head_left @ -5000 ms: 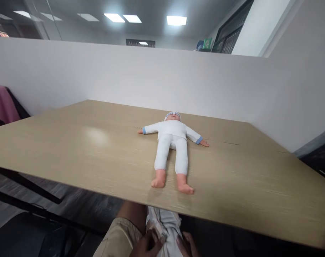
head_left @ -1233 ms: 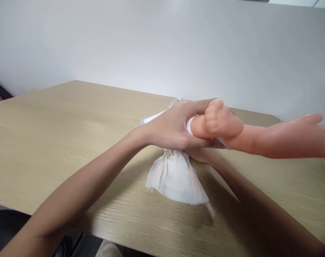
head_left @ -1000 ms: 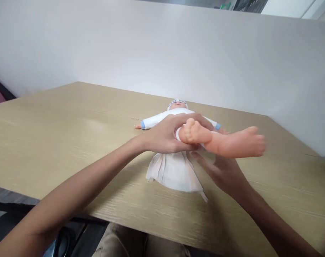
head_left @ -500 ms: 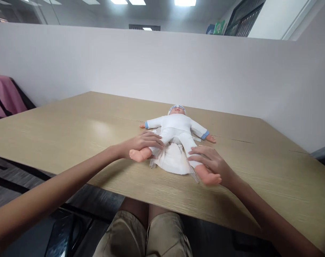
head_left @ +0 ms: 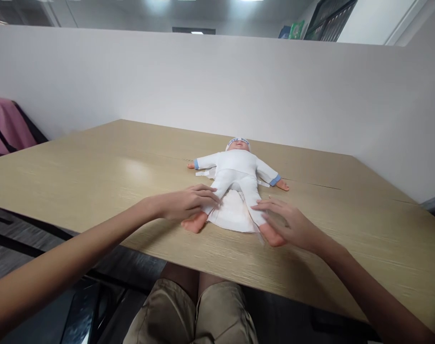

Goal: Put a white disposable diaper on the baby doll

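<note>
A baby doll point(head_left: 238, 162) in a white suit with blue cuffs lies on its back, arms spread and legs parted toward me. Under its hips and between its legs a white diaper point(head_left: 231, 215) is spread flat, its side tabs point(head_left: 203, 174) showing by the waist. My left hand point(head_left: 192, 201) rests on the doll's leg at the left, above the foot, fingers stretched. At the other leg, my right hand point(head_left: 285, 220) has its fingers apart, the fingertips at the lower trouser leg. The right palm partly covers that foot.
The doll lies on a wide wooden table point(head_left: 95, 167) with thin seams across it. Behind stands a white partition wall point(head_left: 203, 81). A pink cloth point(head_left: 9, 124) hangs over a chair at the left. My knees point(head_left: 203, 306) are below the near edge.
Both doll feet have come down and inward, and the legs now lie lower on the table. My right fingers have spread a little. The view has tilted slightly downward.
</note>
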`<act>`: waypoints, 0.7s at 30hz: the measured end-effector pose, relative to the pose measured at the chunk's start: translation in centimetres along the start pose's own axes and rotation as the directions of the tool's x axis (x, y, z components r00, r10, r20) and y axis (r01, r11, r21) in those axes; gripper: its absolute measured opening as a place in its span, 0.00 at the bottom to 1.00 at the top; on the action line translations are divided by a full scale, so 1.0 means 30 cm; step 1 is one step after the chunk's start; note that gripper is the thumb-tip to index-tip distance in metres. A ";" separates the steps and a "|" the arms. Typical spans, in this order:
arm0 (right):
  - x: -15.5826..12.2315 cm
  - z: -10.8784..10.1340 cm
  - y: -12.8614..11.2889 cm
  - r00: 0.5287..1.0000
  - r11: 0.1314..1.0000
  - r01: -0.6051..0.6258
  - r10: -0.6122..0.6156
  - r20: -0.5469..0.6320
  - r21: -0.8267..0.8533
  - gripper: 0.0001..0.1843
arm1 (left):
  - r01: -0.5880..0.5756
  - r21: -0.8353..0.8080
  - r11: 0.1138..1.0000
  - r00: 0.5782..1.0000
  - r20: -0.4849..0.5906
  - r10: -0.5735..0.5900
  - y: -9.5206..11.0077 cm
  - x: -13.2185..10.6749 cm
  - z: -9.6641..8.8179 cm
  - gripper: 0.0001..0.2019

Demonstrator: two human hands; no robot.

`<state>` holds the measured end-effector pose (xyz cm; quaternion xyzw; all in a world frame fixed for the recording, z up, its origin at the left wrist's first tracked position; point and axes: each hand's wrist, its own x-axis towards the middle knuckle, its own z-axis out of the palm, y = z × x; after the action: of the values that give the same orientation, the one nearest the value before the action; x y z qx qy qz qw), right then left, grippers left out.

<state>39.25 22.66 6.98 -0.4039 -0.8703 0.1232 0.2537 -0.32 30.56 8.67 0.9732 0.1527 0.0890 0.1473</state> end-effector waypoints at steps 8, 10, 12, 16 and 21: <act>0.013 0.154 -0.138 0.998 0.914 -0.036 0.015 -0.055 -0.403 0.23 | 0.244 0.234 0.941 0.966 -0.147 -0.214 0.114 0.063 0.098 0.18; 0.030 0.151 -0.126 0.996 0.918 -0.066 0.034 -0.086 -0.391 0.19 | 0.239 0.198 0.951 0.961 -0.191 -0.202 0.100 0.075 0.103 0.09; 0.065 0.119 -0.108 0.989 0.943 -0.111 0.075 -0.128 -0.312 0.15 | 0.222 0.061 0.973 0.942 -0.271 -0.198 0.067 0.094 0.078 0.05; 0.200 0.026 -0.053 0.950 0.978 -0.176 0.139 -0.278 -0.113 0.13 | 0.199 -0.228 0.953 0.852 -0.440 -0.283 -0.045 0.187 -0.029 0.08; 0.426 -0.016 0.103 0.868 0.940 -0.325 0.338 -0.364 0.098 0.20 | 0.255 -0.533 0.807 0.733 -0.437 -0.521 -0.211 0.370 -0.117 0.13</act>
<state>34.51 34.43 10.46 -0.5589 -0.7210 0.1001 0.3973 7.62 40.83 11.40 0.7869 0.3705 0.3707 0.3257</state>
